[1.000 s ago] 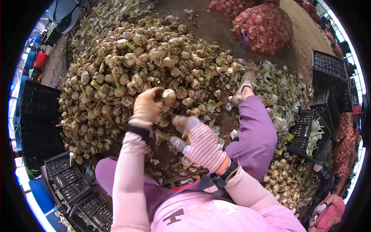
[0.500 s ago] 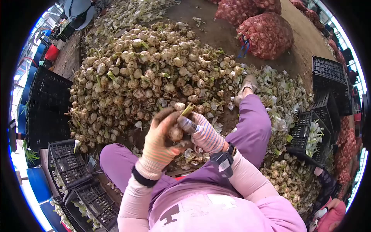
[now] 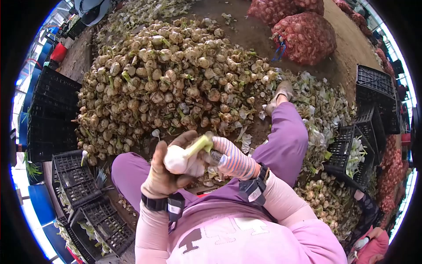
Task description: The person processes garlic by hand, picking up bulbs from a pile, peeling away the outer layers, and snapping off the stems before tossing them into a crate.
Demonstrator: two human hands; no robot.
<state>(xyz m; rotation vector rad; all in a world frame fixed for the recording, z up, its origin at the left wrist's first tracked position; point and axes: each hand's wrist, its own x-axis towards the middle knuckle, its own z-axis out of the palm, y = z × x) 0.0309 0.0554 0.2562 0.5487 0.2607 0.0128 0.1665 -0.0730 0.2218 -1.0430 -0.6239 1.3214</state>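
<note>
Garlic bulb (image 3: pixel 176 160) sits in the left hand's (image 3: pixel 161 178) curled hold, I judge to steady it. Its stem (image 3: pixel 198 146) slants toward the right hand (image 3: pixel 235 159), whose grip I cannot tell.

- Brown floor (image 3: pixel 246 39), strewn with peelings (image 3: pixel 327 114) on the right and at the far left.
- A broad heap (image 3: pixel 154 83) of bulbs spreads across it.
- A smaller pile (image 3: pixel 325 200) lies lower right.
- Red sacks (image 3: pixel 304 38) sit beyond.
</note>
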